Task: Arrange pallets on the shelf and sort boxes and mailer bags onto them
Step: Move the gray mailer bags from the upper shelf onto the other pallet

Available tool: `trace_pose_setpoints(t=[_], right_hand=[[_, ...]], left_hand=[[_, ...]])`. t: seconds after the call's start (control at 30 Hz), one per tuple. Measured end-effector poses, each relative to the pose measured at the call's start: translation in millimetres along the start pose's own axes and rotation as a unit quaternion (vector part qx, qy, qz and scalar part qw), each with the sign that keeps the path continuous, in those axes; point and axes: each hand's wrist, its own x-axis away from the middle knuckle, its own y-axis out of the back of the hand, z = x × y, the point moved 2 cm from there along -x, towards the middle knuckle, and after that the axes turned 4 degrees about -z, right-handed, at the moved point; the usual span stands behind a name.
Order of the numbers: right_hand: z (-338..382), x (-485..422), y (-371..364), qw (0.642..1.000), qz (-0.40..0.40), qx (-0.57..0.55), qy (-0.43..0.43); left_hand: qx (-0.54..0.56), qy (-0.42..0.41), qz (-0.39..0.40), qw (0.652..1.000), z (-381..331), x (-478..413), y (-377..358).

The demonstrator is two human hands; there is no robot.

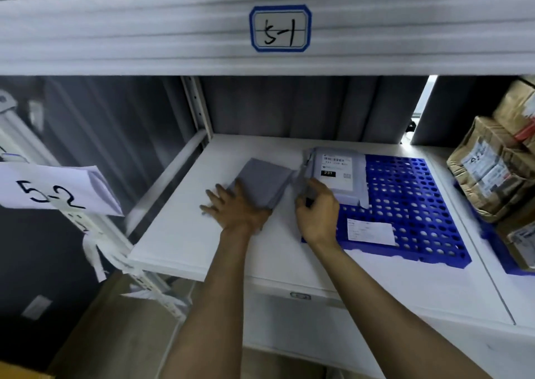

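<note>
- Plain grey mailer bag [265, 180] is lying on the white shelf [179, 234] at frame centre, left of the blue pallet [411, 205].
- Left hand [234, 208] is pressing its near corner, fingers spread flat.
- Right hand [317, 211] is pinching the labelled mailer bag [338, 173] lying on the pallet's upper-left corner.

Head-worn wide-angle view, close over a white shelf board [179, 234].
The single camera sat on the person's head and faced forward and down into the shelf bay, near enough that both forearms [225, 277] ran up from the bottom edge to mid-frame. The beam [115, 31] bearing the "5-1" label [280, 28] bowed across the top, and straight edges curved toward the sides.
</note>
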Motion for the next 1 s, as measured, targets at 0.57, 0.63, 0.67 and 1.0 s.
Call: trace_pose_setpoints(t=[0.57,0.63,0.67,1.0], right_hand=[[22.0,74.8,-14.6,0.923,0.088,-0.274,-0.254],[21.2,81.5,-0.8,0.920,0.075,-0.291,-0.252],[18.5,82.4,6.5,0.921,0.062,-0.293,-0.251],[-12.1,77.5,100.2,0.904,-0.144,-0.319,-0.247]], left_hand=[[0.786,0.136,0.309,0.518,48.2,102.8,16.2],[0.800,0.111,0.366,0.462,43.9,115.2,8.9],[0.806,0.100,0.382,0.441,41.3,119.1,5.8],[0.679,0.019,0.339,0.651,-25.8,151.9,23.4]])
